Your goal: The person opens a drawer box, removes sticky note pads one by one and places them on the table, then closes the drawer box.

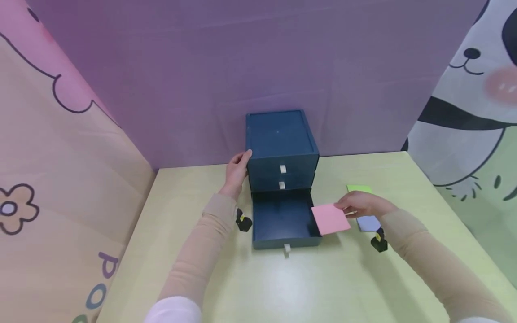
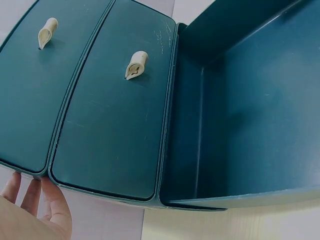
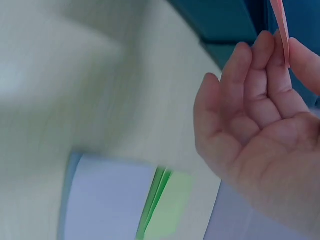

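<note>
A dark blue drawer cabinet (image 1: 278, 134) stands at the back of the table, its bottom drawer (image 1: 282, 220) pulled out with a bare floor showing. My left hand (image 1: 236, 172) rests against the cabinet's left side near the top front corner; in the left wrist view its fingertips (image 2: 32, 187) touch the side wall. Between thumb and fingers my right hand (image 1: 361, 204) pinches a thin pink sticky note pad (image 1: 330, 220). That pad is tilted and held in the air at the drawer's right edge, overlapping it in the head view. The right wrist view catches the pad (image 3: 281, 25) edge-on.
Right of the cabinet, a green sticky note pad (image 1: 358, 188) and a lavender one (image 1: 368, 224) lie on the table (image 1: 194, 269), partly behind the right hand. Two upper drawers are closed, each with a pale pull tab (image 1: 283, 169). A purple cloth backdrop (image 1: 202, 80) hangs behind.
</note>
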A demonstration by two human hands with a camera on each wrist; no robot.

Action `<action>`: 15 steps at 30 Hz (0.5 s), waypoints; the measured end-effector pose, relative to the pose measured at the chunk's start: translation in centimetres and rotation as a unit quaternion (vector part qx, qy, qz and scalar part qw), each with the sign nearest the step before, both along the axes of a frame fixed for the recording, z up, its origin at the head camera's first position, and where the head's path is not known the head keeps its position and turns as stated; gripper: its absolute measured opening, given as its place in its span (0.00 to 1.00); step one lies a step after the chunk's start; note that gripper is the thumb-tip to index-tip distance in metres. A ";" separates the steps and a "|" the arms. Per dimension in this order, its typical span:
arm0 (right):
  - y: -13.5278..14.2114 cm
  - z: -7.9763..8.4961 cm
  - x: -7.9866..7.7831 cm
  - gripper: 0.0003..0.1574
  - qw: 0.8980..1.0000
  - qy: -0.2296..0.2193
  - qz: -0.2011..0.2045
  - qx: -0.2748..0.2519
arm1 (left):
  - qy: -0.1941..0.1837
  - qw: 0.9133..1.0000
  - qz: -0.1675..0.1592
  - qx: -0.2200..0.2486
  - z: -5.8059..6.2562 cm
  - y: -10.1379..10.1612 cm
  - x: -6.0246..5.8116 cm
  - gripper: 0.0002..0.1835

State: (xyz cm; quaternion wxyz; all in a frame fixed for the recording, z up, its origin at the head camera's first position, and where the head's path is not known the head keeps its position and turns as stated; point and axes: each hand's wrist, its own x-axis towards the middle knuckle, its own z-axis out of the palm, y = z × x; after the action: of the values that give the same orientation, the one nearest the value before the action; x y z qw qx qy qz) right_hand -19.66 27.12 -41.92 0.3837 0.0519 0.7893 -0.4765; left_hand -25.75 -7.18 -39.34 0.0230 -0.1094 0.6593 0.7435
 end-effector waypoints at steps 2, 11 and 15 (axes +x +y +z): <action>1.0 0.0 0.4 0.18 1.000 0.004 0.010 -0.004 | 0.000 1.000 -0.001 0.002 0.0 0.0 0.0 0.29; 4.7 -0.9 1.7 0.17 0.999 0.015 0.034 0.011 | 0.004 1.000 -0.002 0.003 0.2 0.0 0.1 0.29; 6.2 -1.5 2.7 0.17 0.998 0.007 0.041 0.038 | 0.000 1.000 -0.004 0.005 0.2 0.0 0.1 0.29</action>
State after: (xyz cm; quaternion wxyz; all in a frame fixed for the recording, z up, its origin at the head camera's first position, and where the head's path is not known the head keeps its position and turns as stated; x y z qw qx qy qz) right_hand -16.96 33.33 -43.44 0.3948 0.0307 0.8112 -0.4302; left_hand -25.62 -7.19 -39.13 0.0263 -0.1063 0.6560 0.7468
